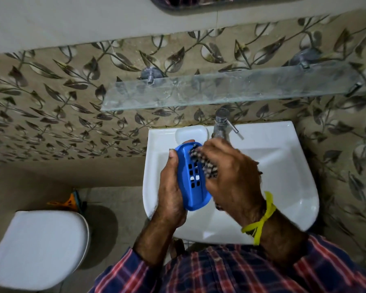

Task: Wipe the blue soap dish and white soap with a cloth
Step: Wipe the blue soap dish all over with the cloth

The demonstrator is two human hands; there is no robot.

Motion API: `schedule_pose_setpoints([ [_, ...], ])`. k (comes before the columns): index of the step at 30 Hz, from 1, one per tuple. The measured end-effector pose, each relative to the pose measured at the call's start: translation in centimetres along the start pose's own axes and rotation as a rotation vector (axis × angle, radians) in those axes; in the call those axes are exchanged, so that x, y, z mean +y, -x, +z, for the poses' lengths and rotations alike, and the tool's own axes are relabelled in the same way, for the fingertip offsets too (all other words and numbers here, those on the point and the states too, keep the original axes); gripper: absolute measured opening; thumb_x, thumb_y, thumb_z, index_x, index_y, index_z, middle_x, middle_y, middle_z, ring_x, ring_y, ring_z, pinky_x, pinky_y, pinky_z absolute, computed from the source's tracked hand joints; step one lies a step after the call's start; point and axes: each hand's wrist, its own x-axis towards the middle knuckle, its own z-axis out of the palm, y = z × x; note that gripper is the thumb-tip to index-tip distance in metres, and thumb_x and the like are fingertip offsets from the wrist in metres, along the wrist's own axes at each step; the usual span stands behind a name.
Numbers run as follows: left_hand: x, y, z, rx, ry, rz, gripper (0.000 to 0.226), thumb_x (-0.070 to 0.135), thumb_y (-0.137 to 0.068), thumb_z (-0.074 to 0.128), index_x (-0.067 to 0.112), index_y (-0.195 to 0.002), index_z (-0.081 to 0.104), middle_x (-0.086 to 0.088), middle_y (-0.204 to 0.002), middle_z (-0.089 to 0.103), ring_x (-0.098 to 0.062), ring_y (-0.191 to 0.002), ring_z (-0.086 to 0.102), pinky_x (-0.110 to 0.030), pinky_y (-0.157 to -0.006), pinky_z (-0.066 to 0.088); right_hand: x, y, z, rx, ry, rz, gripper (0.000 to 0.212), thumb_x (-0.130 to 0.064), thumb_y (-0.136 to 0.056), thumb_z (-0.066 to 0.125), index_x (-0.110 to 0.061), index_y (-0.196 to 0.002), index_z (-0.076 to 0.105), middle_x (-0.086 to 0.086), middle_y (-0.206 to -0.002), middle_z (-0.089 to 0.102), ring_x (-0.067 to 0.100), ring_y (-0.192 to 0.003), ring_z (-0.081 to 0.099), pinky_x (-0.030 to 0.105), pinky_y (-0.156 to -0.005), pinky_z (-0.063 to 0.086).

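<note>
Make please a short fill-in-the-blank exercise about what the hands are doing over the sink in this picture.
1. The left hand holds the ____ soap dish above the sink.
2. The right hand presses a ____ into the dish.
3. The white soap lies on the sink rim, beside the ____.
4. A ____ band is tied around the right wrist.

Missing words: blue; cloth; tap; yellow

No text, label, brand, number or sign can be read anywhere in this view. The blue plastic soap dish (192, 178) with its slotted base, held over the near white ceramic basin (283, 166), bears no legible marking.
</note>
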Motion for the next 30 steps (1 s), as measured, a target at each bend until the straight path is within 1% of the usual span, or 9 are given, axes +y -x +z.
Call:
schedule_pose_setpoints([
  [3,0.4,-0.1,0.2,0.011,-0.005,-0.001,0.077,0.075,-0.074,0.054,0.021,-0.127,0.067,-0.016,-0.122,0.071,-0.033,-0.107,0.069,-0.049,-0.09,0.055,0.0,-0.5,0.2,0.005,-0.034,0.079,0.032,-0.004,-0.071,0.071,-0.014,-0.102,0.068,-0.002,-0.1,0.062,0.025,-0.086,0.064,0.041,-0.068,0.056],
  [6,0.9,-0.4,-0.3,0.007,0.039,0.023,0.088,0.075,-0.074,0.056,0.011,-0.134,0.061,-0.016,-0.117,0.072,-0.031,-0.101,0.071,-0.044,-0.08,0.059,-0.4,0.1,0.6,-0.01,-0.034,0.044,0.025,-0.007,-0.073,0.072,-0.015,-0.096,0.067,-0.003,-0.096,0.06,0.024,-0.081,0.063,0.042,-0.065,0.055],
  [9,0.6,-0.4,-0.2,0.003,-0.008,0.027,0.079,0.077,-0.079,0.055,0.019,-0.131,0.064,-0.016,-0.119,0.071,-0.033,-0.103,0.068,-0.052,-0.089,0.054,-0.1,-0.1,0.5,0.059,-0.091,0.167,0.009,-0.019,-0.078,0.072,-0.018,-0.086,0.066,-0.007,-0.086,0.056,0.018,-0.072,0.059,0.039,-0.06,0.053],
  [14,1.3,-0.9,-0.5,-0.021,0.083,0.068,0.066,0.069,-0.086,0.047,0.02,-0.126,0.067,-0.011,-0.108,0.074,-0.026,-0.095,0.071,-0.041,-0.081,0.06,-0.5,0.4,0.4,-0.024,-0.095,0.073,0.015,-0.015,-0.078,0.066,-0.014,-0.092,0.067,-0.003,-0.09,0.059,0.022,-0.077,0.062,0.042,-0.064,0.055],
  [18,1.1,-1.0,-0.3,0.015,0.062,0.054,0.061,0.066,-0.09,0.044,0.02,-0.114,0.074,-0.01,-0.1,0.076,-0.024,-0.089,0.073,-0.039,-0.077,0.06,-0.5,0.1,0.6,0.031,-0.086,0.139,0.01,-0.014,-0.08,0.066,-0.011,-0.09,0.067,-0.001,-0.089,0.059,0.023,-0.077,0.061,0.042,-0.063,0.054],
  [21,1.7,-1.2,-0.7,0.009,0.109,0.042,0.072,0.069,-0.088,0.042,0.011,-0.12,0.071,-0.014,-0.107,0.075,-0.027,-0.095,0.071,-0.041,-0.082,0.059,-0.8,0.7,0.7,-0.027,-0.117,0.065,0.014,-0.011,-0.079,0.066,-0.013,-0.092,0.068,-0.002,-0.092,0.061,0.023,-0.083,0.063,0.041,-0.067,0.055],
  [23,1.9,-1.2,-0.7,0.01,0.086,0.029,0.085,0.072,-0.082,0.044,0.006,-0.133,0.061,-0.02,-0.119,0.07,-0.032,-0.104,0.067,-0.047,-0.091,0.054,-0.7,1.1,0.7,-0.029,-0.102,0.113,0.01,-0.014,-0.08,0.066,-0.016,-0.09,0.068,-0.004,-0.091,0.062,0.023,-0.081,0.063,0.041,-0.065,0.054],
  [25,1.8,-1.3,-0.7,0.021,0.086,0.016,0.089,0.071,-0.083,0.043,0.004,-0.139,0.055,-0.025,-0.128,0.065,-0.036,-0.111,0.063,-0.049,-0.096,0.051,-0.6,1.2,0.8,0.001,-0.109,0.146,0.012,-0.019,-0.08,0.063,-0.015,-0.09,0.069,-0.003,-0.091,0.062,0.022,-0.081,0.063,0.041,-0.065,0.054],
  [30,2.2,-1.7,-1.5,0.002,0.076,-0.008,0.09,0.074,-0.084,0.041,0.0,-0.134,0.058,-0.022,-0.123,0.066,-0.032,-0.102,0.066,-0.046,-0.089,0.053,-0.7,2.0,1.2,-0.083,-0.038,0.101,0.017,-0.009,-0.081,0.068,-0.019,-0.095,0.068,-0.006,-0.094,0.061,0.022,-0.082,0.063,0.04,-0.065,0.055],
])
